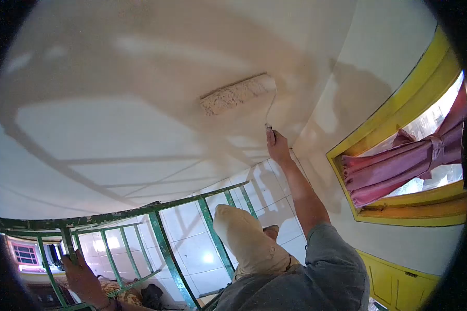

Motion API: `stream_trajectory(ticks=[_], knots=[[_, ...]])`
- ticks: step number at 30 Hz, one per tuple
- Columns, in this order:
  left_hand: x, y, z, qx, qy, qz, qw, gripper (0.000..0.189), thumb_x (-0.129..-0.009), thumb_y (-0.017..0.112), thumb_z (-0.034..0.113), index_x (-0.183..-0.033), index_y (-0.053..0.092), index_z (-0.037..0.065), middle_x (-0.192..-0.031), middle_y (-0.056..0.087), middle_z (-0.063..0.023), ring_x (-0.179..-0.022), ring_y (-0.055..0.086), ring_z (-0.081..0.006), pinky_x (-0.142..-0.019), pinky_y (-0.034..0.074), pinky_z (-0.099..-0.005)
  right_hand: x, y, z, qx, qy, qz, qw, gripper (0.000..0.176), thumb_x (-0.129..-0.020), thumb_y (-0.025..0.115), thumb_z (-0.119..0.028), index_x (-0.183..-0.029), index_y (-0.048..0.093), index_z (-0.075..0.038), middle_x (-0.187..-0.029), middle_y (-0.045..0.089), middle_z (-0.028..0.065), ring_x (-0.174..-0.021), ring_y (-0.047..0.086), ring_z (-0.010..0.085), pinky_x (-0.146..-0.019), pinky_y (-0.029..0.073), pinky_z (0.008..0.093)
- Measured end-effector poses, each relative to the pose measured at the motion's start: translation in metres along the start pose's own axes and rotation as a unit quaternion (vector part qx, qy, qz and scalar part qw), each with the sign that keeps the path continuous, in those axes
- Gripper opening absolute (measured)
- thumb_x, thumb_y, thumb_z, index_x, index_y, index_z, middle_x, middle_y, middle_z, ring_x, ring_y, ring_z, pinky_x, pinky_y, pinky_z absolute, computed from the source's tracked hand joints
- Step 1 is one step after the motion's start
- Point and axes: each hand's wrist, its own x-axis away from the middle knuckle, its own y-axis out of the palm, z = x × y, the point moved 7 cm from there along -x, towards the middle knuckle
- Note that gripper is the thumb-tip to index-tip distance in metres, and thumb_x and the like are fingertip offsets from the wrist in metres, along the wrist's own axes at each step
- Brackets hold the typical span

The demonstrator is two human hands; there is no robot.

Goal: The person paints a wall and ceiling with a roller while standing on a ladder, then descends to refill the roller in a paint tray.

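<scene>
Paint roller [236, 95] against pale wall [104, 129], above right hand [276, 143] gripping its handle.

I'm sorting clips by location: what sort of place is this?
Probably a room in a home, being painted: there's a tied curtain at the window, a tiled floor and a paint roller in use.

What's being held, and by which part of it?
Right hand: paint roller, by its handle. Left hand: green ladder, by one of its bars.
</scene>
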Motion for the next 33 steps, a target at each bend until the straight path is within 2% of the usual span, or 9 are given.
stream_trajectory(ticks=[2, 4, 9, 12, 15, 18, 20, 23, 33], knots=[[0.001, -0.005, -0.001, -0.007, -0.042, -0.045, 0.998, 0.043, -0.092, 0.048, 0.037, -0.115, 0.051, 0.0, -0.099, 0.061, -0.0235, -0.088, 0.06, -0.0395, -0.071, 0.049, -0.0466, 0.003, 0.008, 0.016, 0.042, 0.055, -0.029, 0.997, 0.048, -0.092, 0.044, -0.042, -0.081, 0.058, 0.002, -0.078, 0.059, 0.0283, -0.077, 0.058, 0.0446, -0.067, 0.046, 0.0476], [0.003, -0.005, 0.003, -0.008, 0.003, -0.025, 1.0, 0.033, -0.092, 0.049, 0.035, -0.098, 0.046, 0.003, -0.085, 0.06, -0.0197, -0.077, 0.06, -0.0381, -0.06, 0.046, -0.0484, 0.018, 0.019, 0.045, 0.042, 0.025, -0.014, 0.999, 0.049, -0.092, 0.043, -0.043, -0.082, 0.058, 0.003, -0.079, 0.059, 0.0288, -0.079, 0.058, 0.0448, -0.068, 0.045, 0.0484], [0.003, -0.009, 0.002, 0.033, 0.031, 0.012, 0.999, 0.032, -0.09, 0.052, 0.032, -0.095, 0.045, 0.002, -0.082, 0.057, -0.0188, -0.076, 0.058, -0.038, -0.062, 0.045, -0.0479, 0.046, 0.009, 0.058, 0.097, 0.089, -0.085, 0.988, 0.052, -0.092, 0.042, -0.043, -0.083, 0.06, 0.005, -0.083, 0.059, 0.0303, -0.08, 0.057, 0.0462, -0.073, 0.044, 0.0493], [0.001, -0.003, -0.003, 0.033, 0.0, -0.019, 0.999, 0.03, -0.089, 0.054, 0.03, -0.096, 0.046, 0.001, -0.082, 0.058, -0.0194, -0.076, 0.059, -0.0375, -0.062, 0.047, -0.0468, 0.069, 0.015, 0.053, 0.061, 0.074, -0.102, 0.99, 0.054, -0.091, 0.045, -0.047, -0.082, 0.06, 0.004, -0.078, 0.062, 0.0253, -0.073, 0.06, 0.0403, -0.07, 0.046, 0.047], [0.002, -0.01, -0.001, 0.02, 0.014, 0.015, 1.0, 0.033, -0.089, 0.053, 0.031, -0.097, 0.047, 0.0, -0.082, 0.058, -0.0192, -0.075, 0.059, -0.0365, -0.062, 0.048, -0.045, 0.112, 0.018, -0.011, -0.058, 0.172, -0.152, 0.972, 0.058, -0.089, 0.046, -0.051, -0.078, 0.059, 0.004, -0.069, 0.061, 0.0156, -0.064, 0.06, 0.0274, -0.064, 0.047, 0.0416], [0.003, -0.006, -0.004, 0.001, 0.02, -0.017, 1.0, 0.035, -0.09, 0.051, 0.034, -0.1, 0.048, 0.0, -0.081, 0.058, -0.0175, -0.074, 0.06, -0.0339, -0.061, 0.048, -0.043, 0.139, 0.051, -0.049, -0.261, 0.25, -0.248, 0.899, 0.057, -0.088, 0.047, -0.054, -0.076, 0.057, 0.001, -0.063, 0.054, 0.0075, -0.061, 0.054, 0.0152, -0.055, 0.046, 0.0332], [0.002, -0.005, -0.002, 0.007, 0.008, -0.015, 1.0, 0.031, -0.09, 0.051, 0.032, -0.097, 0.047, 0.002, -0.08, 0.058, -0.0163, -0.073, 0.061, -0.0327, -0.06, 0.049, -0.0434, 0.135, 0.08, -0.042, -0.238, 0.198, -0.278, 0.909, 0.046, -0.091, 0.044, -0.051, -0.08, 0.049, -0.007, -0.047, 0.042, -0.0005, -0.035, 0.042, 0.0095, -0.033, 0.034, 0.026], [-0.002, -0.001, -0.001, -0.001, -0.015, -0.043, 0.999, 0.029, -0.09, 0.051, 0.032, -0.095, 0.047, 0.004, -0.08, 0.058, -0.0164, -0.074, 0.06, -0.0337, -0.059, 0.049, -0.0446, 0.131, 0.109, -0.007, -0.157, 0.179, -0.197, 0.951, 0.047, -0.091, 0.044, -0.052, -0.075, 0.046, -0.008, -0.046, 0.04, -0.0004, -0.032, 0.038, 0.0093, -0.03, 0.031, 0.0257], [-0.001, 0.002, -0.001, -0.003, -0.019, -0.039, 0.999, 0.035, -0.092, 0.046, 0.038, -0.1, 0.047, 0.004, -0.085, 0.06, -0.0178, -0.074, 0.062, -0.0352, -0.057, 0.048, -0.0468, 0.103, 0.142, -0.028, -0.236, 0.213, -0.189, 0.929, 0.048, -0.09, 0.046, -0.051, -0.069, 0.045, -0.008, -0.046, 0.038, -0.0015, -0.034, 0.035, 0.0075, -0.031, 0.027, 0.0249]])
